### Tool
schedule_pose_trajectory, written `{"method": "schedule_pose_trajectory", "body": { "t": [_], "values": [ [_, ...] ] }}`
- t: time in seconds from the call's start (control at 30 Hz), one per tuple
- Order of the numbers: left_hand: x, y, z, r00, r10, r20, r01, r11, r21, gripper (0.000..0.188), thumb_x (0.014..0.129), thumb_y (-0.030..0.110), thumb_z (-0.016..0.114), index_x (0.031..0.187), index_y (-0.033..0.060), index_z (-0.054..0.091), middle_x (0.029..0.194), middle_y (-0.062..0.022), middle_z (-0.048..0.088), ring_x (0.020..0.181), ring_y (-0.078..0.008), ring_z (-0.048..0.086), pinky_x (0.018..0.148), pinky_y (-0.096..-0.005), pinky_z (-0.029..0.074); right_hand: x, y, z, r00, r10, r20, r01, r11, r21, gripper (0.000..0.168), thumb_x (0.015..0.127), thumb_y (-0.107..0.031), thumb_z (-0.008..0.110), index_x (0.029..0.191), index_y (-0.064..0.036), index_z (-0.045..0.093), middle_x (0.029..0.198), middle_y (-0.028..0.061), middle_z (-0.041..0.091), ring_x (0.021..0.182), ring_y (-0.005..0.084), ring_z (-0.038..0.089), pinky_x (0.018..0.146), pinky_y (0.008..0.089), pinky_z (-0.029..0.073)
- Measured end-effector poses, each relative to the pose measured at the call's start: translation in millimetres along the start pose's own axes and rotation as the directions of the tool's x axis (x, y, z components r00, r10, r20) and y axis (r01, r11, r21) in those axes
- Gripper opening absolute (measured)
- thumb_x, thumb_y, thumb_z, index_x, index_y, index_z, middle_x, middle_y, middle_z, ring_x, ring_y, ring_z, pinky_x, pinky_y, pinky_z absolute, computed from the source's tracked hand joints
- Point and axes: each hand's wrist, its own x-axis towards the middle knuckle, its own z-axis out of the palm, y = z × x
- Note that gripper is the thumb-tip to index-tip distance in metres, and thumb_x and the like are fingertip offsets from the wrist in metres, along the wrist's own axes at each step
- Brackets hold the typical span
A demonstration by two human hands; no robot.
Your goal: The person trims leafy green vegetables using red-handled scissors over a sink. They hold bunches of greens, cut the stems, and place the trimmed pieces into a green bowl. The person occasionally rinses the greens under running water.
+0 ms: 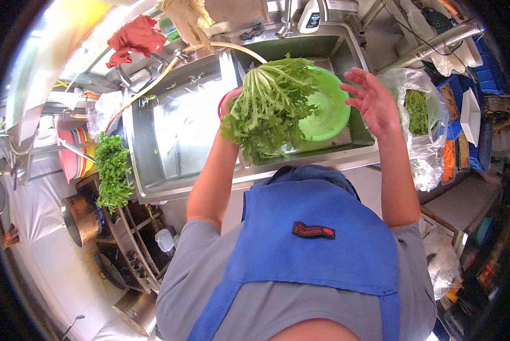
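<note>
A bunch of leafy greens (272, 102) with pale stems hangs over the divider and right basin of a double steel sink. My left hand (230, 100), with a red band at the wrist, is at the bunch's left side and holds it; the leaves hide most of its fingers. Partly behind the leaves, a bright green plastic basin (329, 106) with water in it sits in the right sink basin (357, 136). My right hand (365, 96) is raised just right of the green basin, fingers apart, holding nothing.
The left sink basin (152, 170) has leaf scraps. A hose (152, 85) crosses the sink's back edge. More greens (112, 170) lie on the left. A clear plastic bag (434, 106) of greens stands on the right. A white bottle (310, 17) is beside the faucet (285, 25).
</note>
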Motion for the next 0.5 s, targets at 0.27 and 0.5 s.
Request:
{"method": "schedule_pose_trajectory", "body": {
  "t": [0.27, 0.5],
  "values": [
    [21, -24, -7, 0.991, 0.085, -0.103, -0.079, 0.995, 0.068, 0.04, 0.103, 0.027, 0.046, 0.118, -0.0019, 0.068, 0.107, -0.0154, 0.073, 0.09, -0.0275, 0.073, 0.077, -0.0415, 0.064, 2, 8, -3, 0.998, 0.022, -0.064, -0.027, 0.996, -0.08, 0.044, 0.104, -0.031, 0.054, 0.137, -0.002, 0.053, 0.131, 0.0149, 0.062, 0.115, 0.0268, 0.064, 0.088, 0.0363, 0.055],
    [20, -30, 7, 0.998, 0.046, -0.051, -0.047, 0.999, -0.014, 0.045, 0.102, 0.03, 0.042, 0.123, -0.0027, 0.064, 0.114, -0.0181, 0.071, 0.098, -0.0304, 0.072, 0.086, -0.0444, 0.062, 11, 13, 5, 0.993, -0.041, -0.113, -0.006, 0.92, -0.391, 0.041, 0.102, -0.028, 0.06, 0.133, -0.002, 0.058, 0.129, 0.0106, 0.064, 0.113, 0.021, 0.064, 0.09, 0.0345, 0.052]
  ]
}}
